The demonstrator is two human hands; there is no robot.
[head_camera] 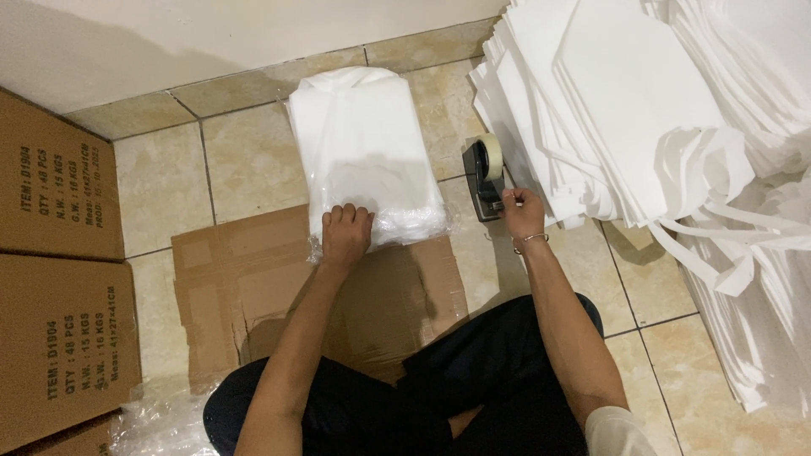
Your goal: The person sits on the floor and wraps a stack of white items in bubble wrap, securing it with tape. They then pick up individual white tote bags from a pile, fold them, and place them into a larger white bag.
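A plastic-wrapped bundle point(365, 156) of white folded goods is laid on the floor point(245, 160), its long axis running away from the seated person, toward the wall. Its near end overlaps a flattened cardboard sheet point(253, 279). That near end is pressed down by the left hand point(345, 236), knuckles up, fingers curled over the folded plastic edge; the wrap is held flat rather than lifted.

A tape dispenser point(486, 179) stands just right of the bundle's near corner, between it and a tall stack of white pieces point(642, 110). The right hand point(524, 211) is set at the dispenser's near end, fingertips pinched together there, apparently on the tape end, though the tape itself cannot be made out.

So the bundle lies to the left of the right hand, close by, with the held-down fold nearest the left hand. The dispenser is nearer the right hand by far. Brown cartons point(55, 253) are stacked at the left edge, well apart from both hands.
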